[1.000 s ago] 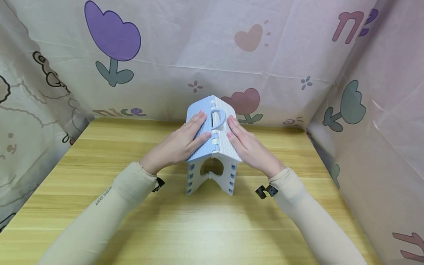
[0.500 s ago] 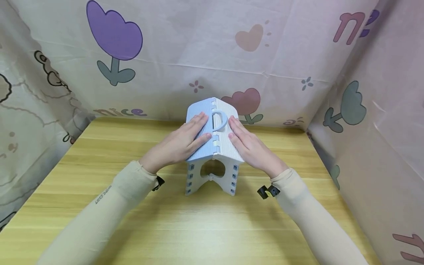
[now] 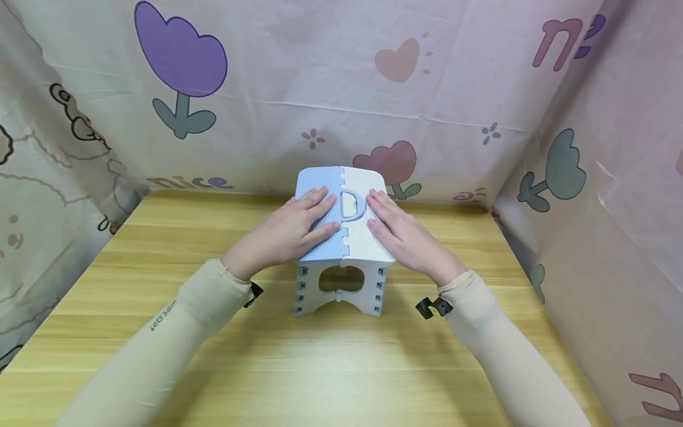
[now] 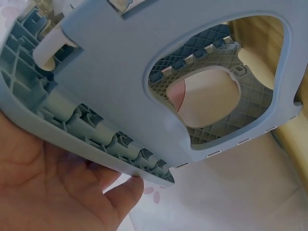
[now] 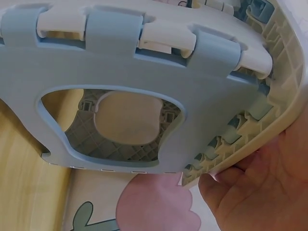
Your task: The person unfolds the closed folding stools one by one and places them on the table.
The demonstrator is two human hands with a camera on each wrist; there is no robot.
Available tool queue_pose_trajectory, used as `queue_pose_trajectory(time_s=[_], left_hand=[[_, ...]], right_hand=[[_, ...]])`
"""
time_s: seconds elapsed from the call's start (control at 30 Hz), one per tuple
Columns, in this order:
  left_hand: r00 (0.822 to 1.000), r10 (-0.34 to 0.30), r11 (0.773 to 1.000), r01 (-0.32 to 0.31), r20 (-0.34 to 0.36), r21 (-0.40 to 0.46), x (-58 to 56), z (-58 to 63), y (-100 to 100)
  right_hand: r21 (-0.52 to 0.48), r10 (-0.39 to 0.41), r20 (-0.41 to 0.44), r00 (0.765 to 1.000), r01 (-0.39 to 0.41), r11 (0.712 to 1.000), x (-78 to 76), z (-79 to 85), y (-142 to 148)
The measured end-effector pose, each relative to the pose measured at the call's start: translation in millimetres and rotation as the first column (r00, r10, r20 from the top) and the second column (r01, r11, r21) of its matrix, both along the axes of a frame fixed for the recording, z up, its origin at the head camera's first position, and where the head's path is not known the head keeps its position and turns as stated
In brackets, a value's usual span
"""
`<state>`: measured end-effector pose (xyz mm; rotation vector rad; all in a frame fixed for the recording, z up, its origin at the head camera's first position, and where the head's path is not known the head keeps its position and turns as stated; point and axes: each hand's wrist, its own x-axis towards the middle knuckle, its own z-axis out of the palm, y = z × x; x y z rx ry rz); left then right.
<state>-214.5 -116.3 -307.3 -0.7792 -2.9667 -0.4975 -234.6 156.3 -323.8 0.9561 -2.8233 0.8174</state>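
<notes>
A small folding stool (image 3: pixel 365 243) stands upright on the wooden table, its top half blue and half white, nearly flat. A blue D-shaped handle (image 3: pixel 360 207) sits at the middle seam. My left hand (image 3: pixel 283 234) lies with extended fingers on the blue half; my right hand (image 3: pixel 411 237) lies the same way on the white half. In the left wrist view, a blue side panel (image 4: pixel 115 72) with a large oval opening shows beneath the top. The right wrist view shows the other blue side panel (image 5: pixel 207 106) and its hinges, with the right hand (image 5: pixel 260 187) at the top's edge.
The wooden table (image 3: pixel 341 367) extends around the stool on all sides. A printed cloth (image 3: pixel 299 59) with flowers and letters hangs behind the table and along both sides. Small black wrist mounts (image 3: pixel 433 308) show below the cuffs.
The stool's top has gone from a peaked, roof-like shape to nearly flat, and its legs have spread. Both hands have stayed on the top, moving slightly with it.
</notes>
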Motion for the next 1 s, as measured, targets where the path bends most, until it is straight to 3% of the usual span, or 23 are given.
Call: queue_pose_trajectory(time_s=[0.83,1.0], left_hand=[[0.999,0.043,0.998,-0.043,-0.01,0.043,3.2,-1.3,1.7],[0.999,0.046,0.994,-0.045,-0.014,0.097,2.5,-1.7,-1.2]], right_hand=[[-0.03,-0.008,-0.004,1.0,0.008,1.0,-0.7,-3.9,3.7],[-0.033,-0.024,-0.002,1.0,0.024,0.999,0.1,-0.9,8.7]])
